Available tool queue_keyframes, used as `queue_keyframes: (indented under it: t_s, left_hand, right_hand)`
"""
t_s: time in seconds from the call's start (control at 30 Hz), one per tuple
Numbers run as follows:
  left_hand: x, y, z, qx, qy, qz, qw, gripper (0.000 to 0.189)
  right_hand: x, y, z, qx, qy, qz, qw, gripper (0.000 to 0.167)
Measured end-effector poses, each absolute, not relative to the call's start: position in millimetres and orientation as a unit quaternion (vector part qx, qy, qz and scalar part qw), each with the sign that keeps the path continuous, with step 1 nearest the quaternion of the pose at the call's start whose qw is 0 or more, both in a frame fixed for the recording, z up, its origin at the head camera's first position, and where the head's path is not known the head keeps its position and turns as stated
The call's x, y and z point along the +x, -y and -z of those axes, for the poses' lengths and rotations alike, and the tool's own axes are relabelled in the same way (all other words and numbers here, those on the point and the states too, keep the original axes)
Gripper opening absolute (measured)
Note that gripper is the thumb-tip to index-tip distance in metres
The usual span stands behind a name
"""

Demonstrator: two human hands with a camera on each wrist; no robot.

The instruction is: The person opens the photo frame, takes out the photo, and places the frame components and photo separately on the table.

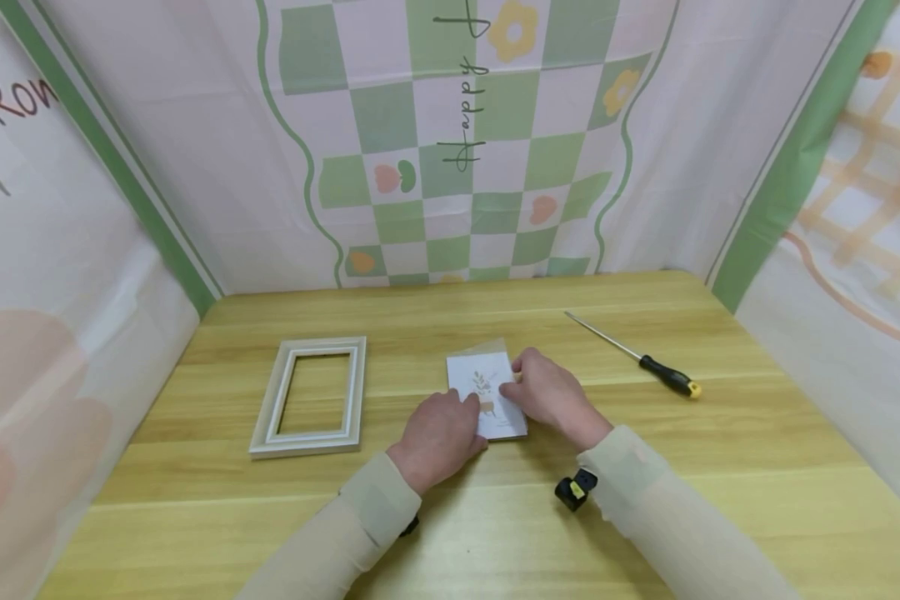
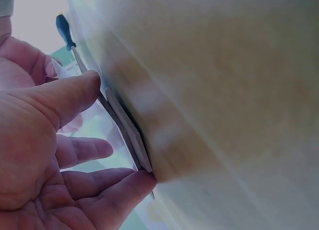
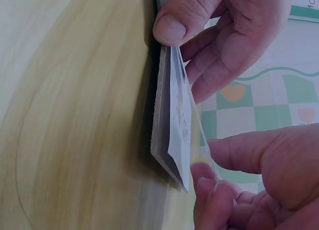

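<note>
A white card (image 1: 465,371) printed with a plant in a pot lies on a thin backing board (image 3: 158,110), low over the table. My left hand (image 1: 438,433) grips this stack at its near left part, with the thumb (image 2: 82,93) on one edge and a fingertip at the opposite edge. At the right side, my right hand (image 1: 551,387) pinches a clear sheet (image 3: 199,122) between thumb and fingers. The sheet slants away from the card there, while its other end meets the stack by the left thumb.
To the left, a white picture frame (image 1: 266,417) lies flat on the wooden table (image 1: 217,517), its opening showing the tabletop. A screwdriver (image 1: 667,375) with a black and yellow handle lies at the right. Printed cloth (image 1: 217,125) hangs behind and at both sides.
</note>
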State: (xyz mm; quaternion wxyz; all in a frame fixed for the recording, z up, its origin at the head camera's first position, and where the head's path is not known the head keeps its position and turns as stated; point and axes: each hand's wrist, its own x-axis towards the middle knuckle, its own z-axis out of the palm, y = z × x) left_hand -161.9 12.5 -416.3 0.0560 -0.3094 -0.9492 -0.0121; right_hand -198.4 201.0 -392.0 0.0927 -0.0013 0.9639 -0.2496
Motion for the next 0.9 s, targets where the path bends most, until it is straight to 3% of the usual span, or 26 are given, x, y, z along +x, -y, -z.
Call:
queue_keyframes:
  t_s: [0.53,0.9]
  left_hand:
    - [-161.3,-10.6,416.7,-0.304,0.949,0.03,0.076,0.054]
    - [-162.2,-11.4,415.6,-0.284,0.957,0.049,0.032,0.071]
  right_hand:
    - [-196.9,-201.9,385.7,-0.005,-0.939,0.325,0.11,0.059]
    - [-194.7,-216.9,379.5,-0.018,-0.931,0.351,0.101,0.06]
